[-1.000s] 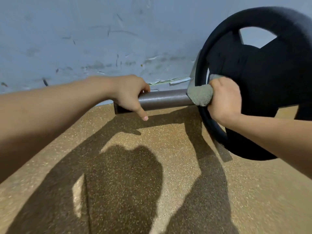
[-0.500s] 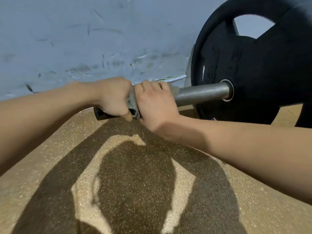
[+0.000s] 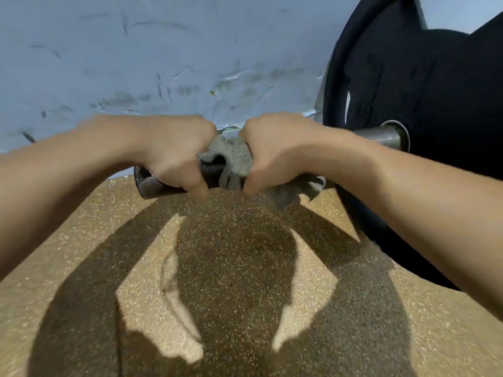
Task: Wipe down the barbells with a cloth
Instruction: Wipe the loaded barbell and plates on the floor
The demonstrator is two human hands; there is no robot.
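Two hands [image 3: 174, 153] [image 3: 275, 156], one barbell [image 3: 381, 136], one cloth [image 3: 234, 156], one weight plate [image 3: 435, 104].

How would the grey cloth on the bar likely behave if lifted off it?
Probably floppy: the cloth bunches in folds between the left hand and right hand, and a loose end hangs below the barbell sleeve. Likely light, since it drapes without pulling taut. Its nubby surface suggests decent grip on the metal.
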